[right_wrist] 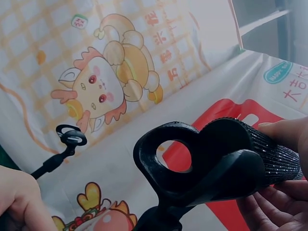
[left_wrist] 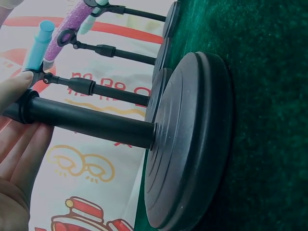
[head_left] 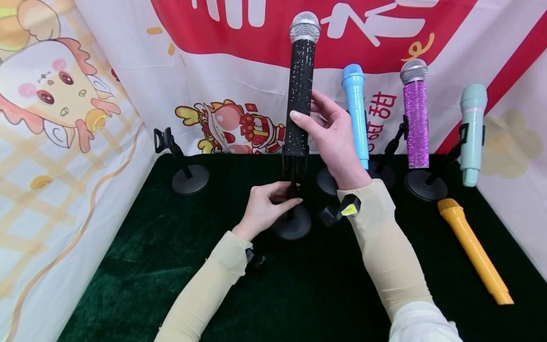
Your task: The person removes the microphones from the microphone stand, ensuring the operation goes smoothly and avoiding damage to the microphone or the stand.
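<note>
One black, glitter-flecked cylindrical microphone with a silver mesh head (head_left: 301,71) is gripped between the thumb and fingers of the right hand (head_left: 337,137); its lower end is set in a black plastic clip (right_wrist: 202,185) below them. Under the clip, a slim black stand with a round base (left_wrist: 91,118) is held by its pole in the curled fingers of the left hand (head_left: 267,204). Right of the right fingers, a sky-blue plastic microphone (head_left: 356,109) is seen.

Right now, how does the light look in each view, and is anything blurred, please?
Head view: bright, fairly even light, the black microphone crisp; left wrist view: dimmer and greyish, the stand base clear, the green cloth at right soft; right wrist view: also muted, the clip nearly black.
</note>
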Available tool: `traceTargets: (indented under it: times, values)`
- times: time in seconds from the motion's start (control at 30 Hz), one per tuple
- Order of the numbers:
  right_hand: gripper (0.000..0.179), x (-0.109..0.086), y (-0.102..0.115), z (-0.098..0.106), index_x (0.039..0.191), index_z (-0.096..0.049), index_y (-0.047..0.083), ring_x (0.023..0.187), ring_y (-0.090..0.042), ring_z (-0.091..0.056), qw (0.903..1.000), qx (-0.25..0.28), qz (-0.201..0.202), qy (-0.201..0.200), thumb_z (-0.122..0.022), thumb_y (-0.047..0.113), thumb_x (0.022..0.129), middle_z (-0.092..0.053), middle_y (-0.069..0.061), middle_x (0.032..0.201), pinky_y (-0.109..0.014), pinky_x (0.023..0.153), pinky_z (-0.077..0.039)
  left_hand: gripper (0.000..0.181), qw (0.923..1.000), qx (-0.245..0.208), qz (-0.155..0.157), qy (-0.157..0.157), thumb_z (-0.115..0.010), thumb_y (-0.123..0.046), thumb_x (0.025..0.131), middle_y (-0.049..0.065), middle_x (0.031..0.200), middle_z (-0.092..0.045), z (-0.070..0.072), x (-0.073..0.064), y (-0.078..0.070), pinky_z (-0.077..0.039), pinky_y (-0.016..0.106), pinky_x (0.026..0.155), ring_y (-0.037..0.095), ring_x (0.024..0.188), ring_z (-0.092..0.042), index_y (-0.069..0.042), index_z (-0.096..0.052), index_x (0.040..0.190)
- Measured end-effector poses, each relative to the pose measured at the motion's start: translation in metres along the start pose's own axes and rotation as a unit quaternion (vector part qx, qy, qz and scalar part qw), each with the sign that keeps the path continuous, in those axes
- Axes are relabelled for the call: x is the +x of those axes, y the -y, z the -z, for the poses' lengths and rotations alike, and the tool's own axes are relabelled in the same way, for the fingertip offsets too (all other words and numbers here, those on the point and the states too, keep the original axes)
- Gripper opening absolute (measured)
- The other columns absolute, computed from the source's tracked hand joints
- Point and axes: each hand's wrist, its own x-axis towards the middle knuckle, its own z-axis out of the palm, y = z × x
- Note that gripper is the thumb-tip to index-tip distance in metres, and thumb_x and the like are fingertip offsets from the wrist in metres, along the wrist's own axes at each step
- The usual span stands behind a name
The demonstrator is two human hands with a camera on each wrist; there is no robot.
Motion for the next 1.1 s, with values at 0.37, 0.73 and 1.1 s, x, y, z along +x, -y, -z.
traceTargets:
  times: [0.37,0.73,1.1]
  values:
    - [0.054,0.003,-0.002,0.001,0.144,-0.059,0.015,0.106,-0.026,-0.069,1.0000,0.002,-0.006,-0.008,-0.077,0.019,0.093,-0.063,-0.013,0.126,-0.035,0.092,-0.056,0.032,0.9999,0.008,0.007,-0.002,-0.080,-0.026,0.091,-0.009,0.112,-0.074,-0.001,-0.001,0.000,-0.060,0.029,0.079,0.007,0.091,-0.072,-0.016,-0.074,0.121]
    - [0.054,0.006,-0.001,0.001,0.143,-0.059,0.014,0.103,-0.026,-0.069,0.9999,0.009,0.004,-0.011,-0.077,0.016,0.093,-0.063,-0.014,0.124,-0.035,0.091,-0.056,0.032,0.9999,0.011,-0.009,-0.006,-0.079,-0.030,0.092,-0.008,0.111,-0.074,-0.001,-0.001,0.000,-0.060,0.028,0.077,0.007,0.090,-0.072,-0.016,-0.075,0.120]
    - [0.054,0.012,0.002,0.003,0.144,-0.058,0.014,0.105,-0.027,-0.067,0.9997,0.004,0.013,-0.020,-0.077,0.016,0.093,-0.062,-0.014,0.122,-0.036,0.093,-0.055,0.029,0.9998,0.009,-0.018,-0.007,-0.081,-0.021,0.091,-0.007,0.109,-0.074,-0.001,0.001,-0.003,-0.061,0.029,0.076,0.007,0.087,-0.072,-0.013,-0.075,0.118]
